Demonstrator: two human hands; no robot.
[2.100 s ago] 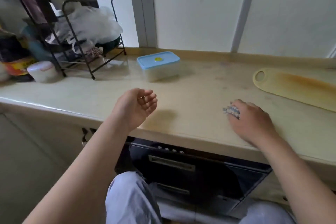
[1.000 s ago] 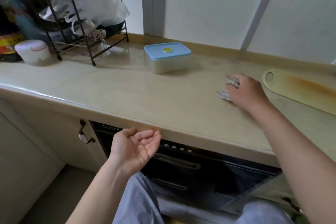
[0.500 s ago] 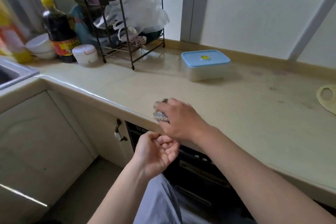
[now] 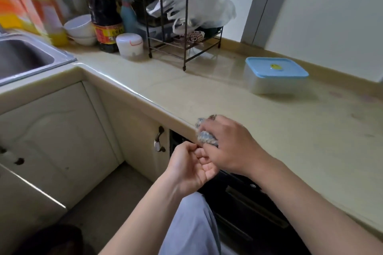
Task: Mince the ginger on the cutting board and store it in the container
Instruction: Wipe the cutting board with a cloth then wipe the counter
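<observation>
The container (image 4: 275,75), clear with a blue lid shut on it, stands on the beige counter (image 4: 238,105) at the back right. My right hand (image 4: 232,147) grips a crumpled blue-white cloth (image 4: 204,136) at the counter's front edge. My left hand (image 4: 190,165) sits cupped, palm up, just below that edge, right under the cloth, fingers curled. No ginger or cutting board is in view.
A black wire rack (image 4: 182,16) with plastic bags stands at the back. Beside it are a white jar (image 4: 129,44), a dark sauce bottle (image 4: 104,14) and stacked white bowls (image 4: 79,29). A steel sink (image 4: 22,58) is at the left. Cabinet doors lie below.
My right hand dragged the cloth from the counter's right side to its front edge. My left hand dropped below the edge and cupped under the cloth. The view swung left; the cutting board left the frame.
</observation>
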